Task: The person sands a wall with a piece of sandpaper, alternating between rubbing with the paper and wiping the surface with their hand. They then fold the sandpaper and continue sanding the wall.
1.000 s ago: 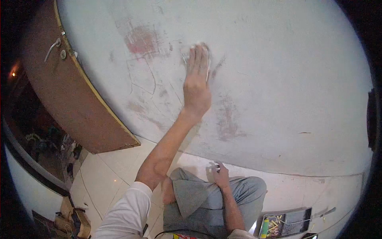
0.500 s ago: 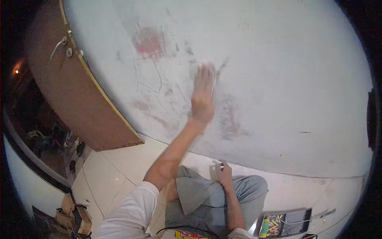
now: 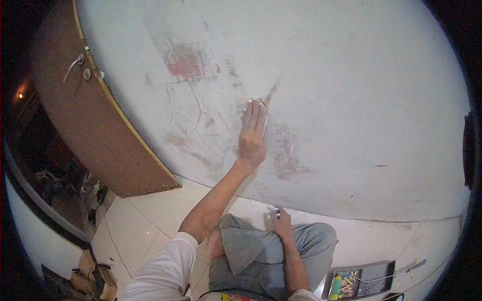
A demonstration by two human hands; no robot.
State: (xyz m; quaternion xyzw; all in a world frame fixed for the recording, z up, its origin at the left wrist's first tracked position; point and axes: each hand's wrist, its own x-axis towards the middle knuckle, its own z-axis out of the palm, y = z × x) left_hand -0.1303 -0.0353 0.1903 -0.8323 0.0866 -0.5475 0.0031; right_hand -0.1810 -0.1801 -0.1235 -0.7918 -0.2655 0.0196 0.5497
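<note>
My left hand (image 3: 252, 135) lies against the pale, scuffed wall (image 3: 341, 100), fingers stretched upward and close together. Under them it presses a thin, pale-edged sheet that looks like sandpaper (image 3: 265, 125); most of the sheet is hidden by the hand. Around it the wall shows a reddish patch (image 3: 186, 62), dark smudges and thin cracks. Low by the wall's foot, my right hand (image 3: 282, 222) hangs over my bent knee with its fingers half bent and apart. I make out nothing held in it.
At left stands a brown door (image 3: 100, 125) with a metal handle (image 3: 73, 66). A tray (image 3: 359, 281) with small yellowish pieces and a long-handled tool lies at lower right on the tiled floor (image 3: 155, 210). Broken cardboard (image 3: 90, 276) is at lower left.
My left hand has slid down the wall and slightly left, and is less blurred now. My right hand has stayed almost in place. The view has shifted slightly.
</note>
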